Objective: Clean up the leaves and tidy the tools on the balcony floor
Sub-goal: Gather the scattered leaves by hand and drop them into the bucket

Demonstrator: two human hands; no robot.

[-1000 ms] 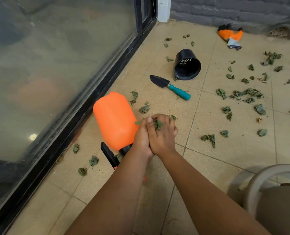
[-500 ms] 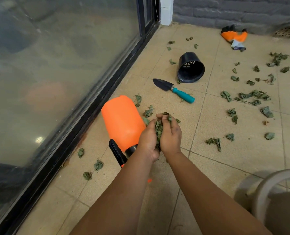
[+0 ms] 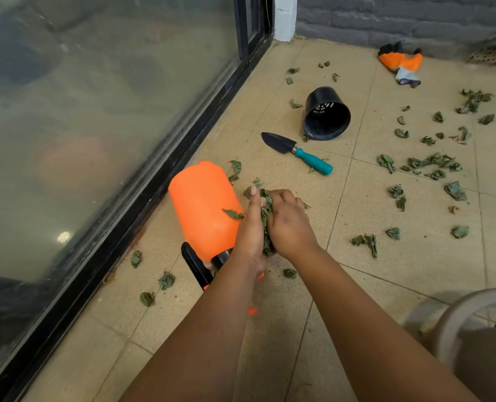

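My left hand point(image 3: 248, 230) and my right hand point(image 3: 289, 223) are pressed together just above the tiled floor, with a bunch of dry green leaves point(image 3: 265, 224) between them. The left palm stands edge-on with a finger straight up. The right hand's fingers curl over the bunch. An orange spray bottle point(image 3: 203, 207) lies on its side right beside the left hand, with one leaf on it. A teal-handled trowel point(image 3: 299, 153) and a tipped black pot point(image 3: 326, 114) lie farther ahead. Orange gloves point(image 3: 400, 63) lie by the grey wall.
Several loose leaves point(image 3: 432, 163) are scattered over the tiles on the right, and a few lie by the glass sliding door point(image 3: 96, 111) on the left. A pale chair rim point(image 3: 458, 311) is at the lower right. A drain grille point(image 3: 487, 55) sits in the far corner.
My hands have turned from knuckles-up fists to palms facing each other with the leaf bunch squeezed between them. The view has shifted slightly forward.
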